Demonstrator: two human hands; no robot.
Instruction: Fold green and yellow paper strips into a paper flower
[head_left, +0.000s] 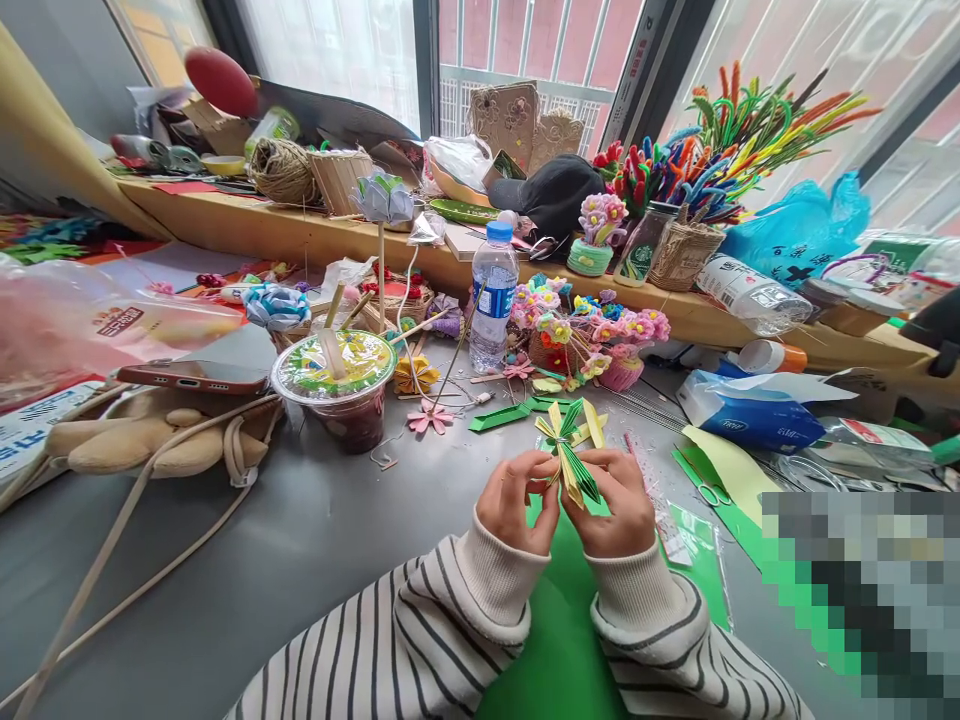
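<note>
Surface [300, 545]: gray and wide, with lots of things on it.
Ledge [225, 225]: yellow-brown, behind the surface, packed with stuff. A black cap [559, 190] sits on it.
Green sheet [562, 620]: big and flat, under both hands and between the striped sleeves [420, 625].
Tan bag [157, 440]: over on the left, with a phone [195, 376] on top.
Bottle [493, 300]: clear with a blue lid, standing up past the hands.
Cup [337, 395]: has a bright lid and a dark drink, left of the bottle.
Left hand [517, 500]: fingers bent, pinching the low part of the paper bow with the fingertips.
Right hand [616, 505]: fingers bent too, pinching the low part from the other side.
Paper bow [568, 452]: green and yellow, full of folds, tied in at the middle. It is up between the two hands, above the green sheet.
Green strips [501, 416]: folded, lying just past the bow.
Scissors [711, 494]: right of the hands, by some yellow and green paper.
Pink flower [430, 419]: flat on the surface, right of the cup.
</note>
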